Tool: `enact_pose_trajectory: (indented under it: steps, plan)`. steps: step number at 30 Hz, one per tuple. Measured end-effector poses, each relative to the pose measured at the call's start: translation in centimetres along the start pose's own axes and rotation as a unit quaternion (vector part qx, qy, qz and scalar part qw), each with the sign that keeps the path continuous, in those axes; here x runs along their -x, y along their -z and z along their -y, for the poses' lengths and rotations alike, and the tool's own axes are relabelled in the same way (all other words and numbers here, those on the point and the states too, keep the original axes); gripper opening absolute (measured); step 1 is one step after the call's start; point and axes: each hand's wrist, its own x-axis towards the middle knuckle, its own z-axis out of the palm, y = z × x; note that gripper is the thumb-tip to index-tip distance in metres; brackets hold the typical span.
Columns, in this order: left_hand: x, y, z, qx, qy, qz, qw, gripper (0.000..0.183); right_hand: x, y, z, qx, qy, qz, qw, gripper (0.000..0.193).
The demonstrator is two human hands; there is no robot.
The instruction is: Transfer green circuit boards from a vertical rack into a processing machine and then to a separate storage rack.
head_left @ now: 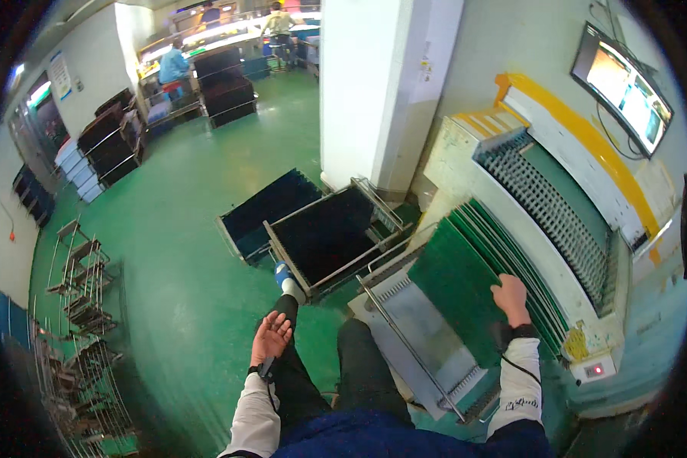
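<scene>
My right hand is at the near right edge of the front green panel, its fingers curled onto that edge. This thin flat sheet leans in front of several similar green panels, standing in a row. Below them lies a slotted metal rack with a pale flat base and a side bar. Over my leg, my left hand hangs palm up with its fingers spread, holding nothing.
A conveyor machine with rows of rollers stands at the right, under a wall screen. Racks of dark panels sit ahead by a white pillar. Bare metal racks stand at the left. People are far off.
</scene>
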Motion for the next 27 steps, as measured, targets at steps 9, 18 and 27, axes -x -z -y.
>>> enact_pose_trajectory:
  steps: [9, 18, 27]
  plan:
    - [0.1, -0.1, 0.0, 0.012, 0.002, 0.006, 1.000, 0.036, -1.1, 0.1, -0.2, -0.060, -0.062, 0.069, 0.994, 0.038]
    - [-0.1, -0.4, -0.1, 0.028, 0.012, 0.005, 1.000, 0.034, -1.6, -1.3, -1.5, -0.024, -0.052, 0.022, 0.998, 0.040]
    - [0.0, -0.5, -0.1, 0.014, 0.005, -0.001, 1.000, 0.035, -1.4, -0.6, -1.0, -0.032, -0.074, 0.038, 0.996, 0.040]
